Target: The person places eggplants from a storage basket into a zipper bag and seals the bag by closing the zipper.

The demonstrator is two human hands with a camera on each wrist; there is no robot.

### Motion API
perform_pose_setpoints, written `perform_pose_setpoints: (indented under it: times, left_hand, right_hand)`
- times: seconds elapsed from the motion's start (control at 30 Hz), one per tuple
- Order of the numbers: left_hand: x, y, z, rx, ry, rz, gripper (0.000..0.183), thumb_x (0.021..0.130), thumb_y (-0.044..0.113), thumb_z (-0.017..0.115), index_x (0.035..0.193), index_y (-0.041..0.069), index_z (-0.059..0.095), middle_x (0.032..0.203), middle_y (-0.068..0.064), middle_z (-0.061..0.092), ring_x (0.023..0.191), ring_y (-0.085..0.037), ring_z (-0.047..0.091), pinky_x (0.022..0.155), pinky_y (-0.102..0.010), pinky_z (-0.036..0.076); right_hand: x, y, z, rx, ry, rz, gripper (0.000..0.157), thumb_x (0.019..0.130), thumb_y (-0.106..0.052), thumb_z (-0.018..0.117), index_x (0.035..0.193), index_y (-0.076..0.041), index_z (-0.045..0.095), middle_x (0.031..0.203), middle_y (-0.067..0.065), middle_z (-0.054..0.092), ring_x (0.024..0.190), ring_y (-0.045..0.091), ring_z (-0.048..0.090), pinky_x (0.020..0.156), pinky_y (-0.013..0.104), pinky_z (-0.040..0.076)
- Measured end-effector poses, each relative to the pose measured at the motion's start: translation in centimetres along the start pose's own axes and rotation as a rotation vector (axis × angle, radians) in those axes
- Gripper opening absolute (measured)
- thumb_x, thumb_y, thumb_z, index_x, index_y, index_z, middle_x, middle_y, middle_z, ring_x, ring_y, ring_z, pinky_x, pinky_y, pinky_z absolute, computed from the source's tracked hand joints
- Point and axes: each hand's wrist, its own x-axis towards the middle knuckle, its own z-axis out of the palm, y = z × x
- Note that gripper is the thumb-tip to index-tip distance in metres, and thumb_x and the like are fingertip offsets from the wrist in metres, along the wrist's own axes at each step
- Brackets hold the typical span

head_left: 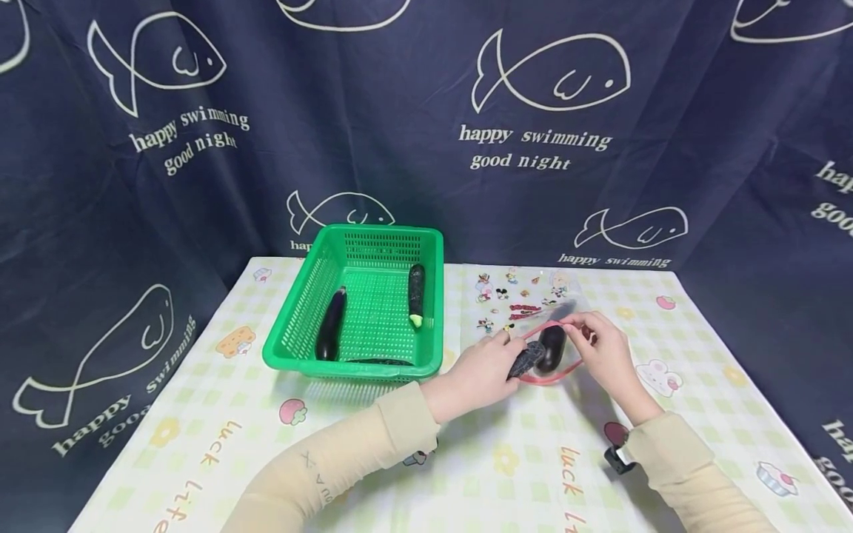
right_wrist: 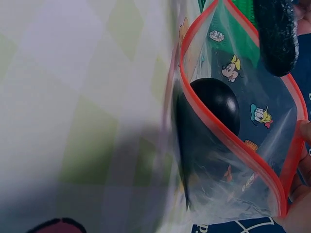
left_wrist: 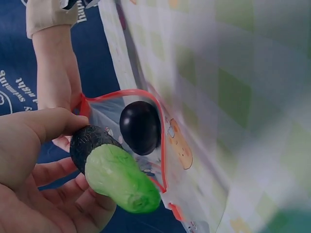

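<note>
My left hand (head_left: 478,375) grips a dark, rough-skinned, cucumber-like vegetable (left_wrist: 121,177) with a bright green end. Its dark end is by the mouth of a clear zip bag (right_wrist: 228,194) with a red rim and cartoon prints. At the bag's right edge, my right hand (head_left: 603,352) pinches the red rim, and the mouth stands open. A shiny dark eggplant (left_wrist: 141,127) lies inside the bag, its rounded end toward the opening. Another dark shape behind it in the bag shows only partly in the head view.
Left of the hands stands a green plastic basket (head_left: 436,296). In it lie an eggplant (head_left: 330,326), a dark vegetable with a pale green tip (head_left: 416,292), and another dark one (head_left: 380,362) partly behind the front rim. A patterned cloth (head_left: 360,459) covers the table; a navy curtain hangs behind.
</note>
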Motion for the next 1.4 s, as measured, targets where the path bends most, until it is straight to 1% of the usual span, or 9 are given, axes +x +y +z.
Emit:
perform_pose_setpoints:
  times: [0.3, 0.4, 0.5, 0.6, 0.93, 1.07, 1.2, 1.3, 1.4]
  left_hand:
    - [0.6, 0.8, 1.1, 0.079, 0.010, -0.047, 0.046, 0.080, 0.032, 0.073, 0.120, 0.013, 0.056, 0.106, -0.003, 0.059, 0.085, -0.016, 0.059, 0.065, -0.025, 0.052]
    - [0.7, 1.2, 1.6, 0.133, 0.016, -0.049, 0.038, 0.084, 0.030, 0.069, 0.116, 0.015, 0.057, 0.106, -0.002, 0.058, 0.085, -0.016, 0.058, 0.061, -0.026, 0.052]
    - [0.9, 1.5, 2.1, 0.179, 0.018, -0.045, 0.027, 0.087, 0.024, 0.065, 0.112, 0.017, 0.056, 0.105, -0.002, 0.058, 0.083, -0.016, 0.056, 0.057, -0.027, 0.052]
    - [1.0, 1.9, 2.4, 0.222, 0.019, -0.040, 0.024, 0.088, 0.018, 0.062, 0.111, 0.017, 0.055, 0.105, -0.001, 0.057, 0.083, -0.016, 0.054, 0.056, -0.027, 0.051]
    - [1.5, 3.0, 3.5, 0.437, 0.096, -0.030, 0.020, 0.085, 0.020, 0.064, 0.103, 0.015, 0.057, 0.096, 0.001, 0.057, 0.078, -0.012, 0.054, 0.049, -0.022, 0.048]
    - [1.8, 3.1, 4.1, 0.476, 0.138, -0.031, 0.019, 0.086, 0.021, 0.062, 0.104, 0.014, 0.058, 0.095, 0.001, 0.058, 0.075, -0.012, 0.054, 0.051, -0.021, 0.047]
    - [2.0, 3.1, 4.5, 0.509, 0.170, -0.035, 0.019, 0.087, 0.020, 0.060, 0.105, 0.014, 0.060, 0.093, 0.001, 0.058, 0.072, -0.011, 0.054, 0.049, -0.020, 0.046]
    - [2.2, 3.1, 4.7, 0.542, 0.173, -0.053, 0.020, 0.088, 0.020, 0.059, 0.107, 0.014, 0.062, 0.094, 0.000, 0.059, 0.073, -0.011, 0.055, 0.050, -0.020, 0.046]
    - [2.3, 3.2, 4.9, 0.571, 0.181, -0.065, 0.018, 0.089, 0.020, 0.058, 0.105, 0.015, 0.063, 0.090, 0.002, 0.058, 0.072, -0.010, 0.054, 0.049, -0.020, 0.046]
  right_hand:
    - [0.1, 0.0, 0.0, 0.000, 0.004, -0.006, 0.009, 0.084, -0.007, 0.069, 0.092, -0.011, 0.070, 0.077, -0.003, 0.057, 0.064, -0.001, 0.043, 0.055, 0.013, 0.036]
    - [0.1, -0.1, 0.0, 0.005, -0.001, -0.009, 0.009, 0.084, -0.007, 0.069, 0.092, -0.011, 0.070, 0.077, -0.003, 0.057, 0.064, 0.000, 0.043, 0.055, 0.013, 0.036]
    - [0.1, -0.2, 0.0, 0.006, -0.004, -0.011, 0.009, 0.084, -0.007, 0.069, 0.092, -0.011, 0.070, 0.076, -0.002, 0.057, 0.064, 0.000, 0.043, 0.055, 0.013, 0.036]
    - [0.1, -0.3, -0.1, 0.000, -0.004, -0.010, 0.009, 0.084, -0.007, 0.069, 0.092, -0.011, 0.070, 0.075, -0.003, 0.056, 0.064, 0.000, 0.043, 0.055, 0.013, 0.035]
    - [0.2, -0.4, -0.1, 0.001, -0.007, -0.014, 0.009, 0.084, -0.007, 0.069, 0.092, -0.011, 0.070, 0.076, -0.003, 0.055, 0.064, 0.000, 0.042, 0.055, 0.012, 0.035]
    - [0.1, -0.4, -0.1, -0.001, -0.013, -0.015, 0.009, 0.084, -0.006, 0.069, 0.092, -0.011, 0.070, 0.076, -0.003, 0.056, 0.064, 0.000, 0.042, 0.055, 0.012, 0.036]
    - [0.1, -0.5, -0.1, -0.003, -0.014, -0.011, 0.009, 0.084, -0.006, 0.069, 0.092, -0.011, 0.070, 0.076, -0.003, 0.056, 0.064, 0.000, 0.042, 0.055, 0.013, 0.036]
    - [0.0, -0.5, -0.1, 0.002, -0.014, -0.010, 0.009, 0.084, -0.006, 0.068, 0.092, -0.010, 0.070, 0.076, -0.003, 0.056, 0.064, -0.001, 0.042, 0.055, 0.012, 0.036]
    - [0.0, -0.6, 0.0, 0.013, -0.011, -0.011, 0.008, 0.084, -0.005, 0.068, 0.091, -0.009, 0.070, 0.076, -0.002, 0.056, 0.064, -0.001, 0.042, 0.055, 0.013, 0.036]
